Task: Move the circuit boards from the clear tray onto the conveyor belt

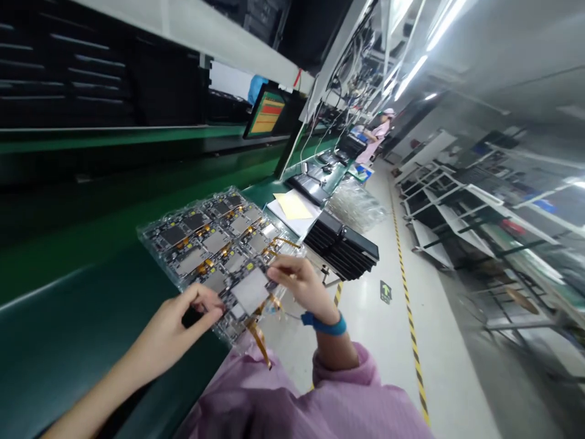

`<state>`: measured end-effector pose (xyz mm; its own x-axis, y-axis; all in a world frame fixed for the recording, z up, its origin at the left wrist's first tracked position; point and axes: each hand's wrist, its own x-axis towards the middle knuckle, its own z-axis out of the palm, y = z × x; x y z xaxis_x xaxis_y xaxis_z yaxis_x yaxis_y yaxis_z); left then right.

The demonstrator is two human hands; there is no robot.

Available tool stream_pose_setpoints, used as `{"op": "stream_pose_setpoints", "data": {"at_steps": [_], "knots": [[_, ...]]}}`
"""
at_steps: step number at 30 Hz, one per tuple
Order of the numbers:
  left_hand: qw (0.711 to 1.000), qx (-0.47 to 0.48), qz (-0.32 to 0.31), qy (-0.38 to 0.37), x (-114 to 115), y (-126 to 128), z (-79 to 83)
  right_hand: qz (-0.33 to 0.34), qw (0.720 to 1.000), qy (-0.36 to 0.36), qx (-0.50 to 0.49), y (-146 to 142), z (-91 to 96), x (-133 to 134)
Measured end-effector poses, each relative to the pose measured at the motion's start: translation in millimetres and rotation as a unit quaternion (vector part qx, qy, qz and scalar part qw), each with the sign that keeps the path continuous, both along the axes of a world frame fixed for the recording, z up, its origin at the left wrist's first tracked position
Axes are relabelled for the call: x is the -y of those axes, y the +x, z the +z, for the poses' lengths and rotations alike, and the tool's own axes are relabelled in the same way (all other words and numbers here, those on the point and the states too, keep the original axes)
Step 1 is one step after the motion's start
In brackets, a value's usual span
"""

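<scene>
Head view: we have one circuit board (250,291) with a big silver shield plate, held over the near edge of a clear plastic tray (150,244); we can't tell whether it touches the boards beneath. Left hand (178,320) has thumb and index finger nearly closed on the board's left edge. Right hand (305,285) pinches its upper right corner, fingers curled in. Orange flex cable (260,344) dangles off the board's near side. Tray is filled with rows of similar boards (214,242), silver and dark shields, more orange flex tails. It sits tilted to our view at the edge of the green table (91,323), partly over it.

We mark a blue wristband (326,325) on the right wrist, pink sleeve (365,366) just above. Beyond the tray: yellow sheet (292,207) on white paper (304,227), then a stack of black flat panels (345,247) to the right, with clear plastic packaging (356,204) behind. Monitor (269,113) with an orange and green screen stands further back. Far off, a co-worker (375,137) in pink and a white cap. Floor has yellow-black striped tape (409,311) and a green arrow sign (386,291).
</scene>
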<state>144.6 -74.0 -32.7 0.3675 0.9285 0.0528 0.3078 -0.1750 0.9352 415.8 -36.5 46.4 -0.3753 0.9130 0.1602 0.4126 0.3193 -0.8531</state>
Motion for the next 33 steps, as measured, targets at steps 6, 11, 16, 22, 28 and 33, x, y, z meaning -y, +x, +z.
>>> {"op": "stream_pose_setpoints", "data": {"at_steps": [6, 11, 16, 22, 28, 33], "knots": [[0.985, -0.171, -0.025, -0.004, -30, -13, -10.1, 0.071, 0.978, -0.148, 0.127, 12, -39.9, -10], [0.969, -0.223, -0.102, 0.036, -30, -8, -27.1, 0.002, 0.954, -0.11, 0.279, -3, -73.0, -4], [0.964, -0.224, -0.12, 0.077, -28, -6, -29.4, -0.024, 0.926, -0.109, 0.36, -2, -75.0, -3], [0.954, -0.231, -0.151, 0.116, -24, -3, -30.0, -0.047, 0.895, -0.109, 0.431, -10, -73.5, 0], [0.916, -0.305, -0.175, 0.193, -19, 5, -38.6, -0.106, 0.872, -0.075, 0.471, -20, -76.4, 8], [0.901, -0.321, -0.188, 0.223, -14, 11, -41.4, -0.106, 0.881, -0.079, 0.454, -21, -78.5, 6]]}}
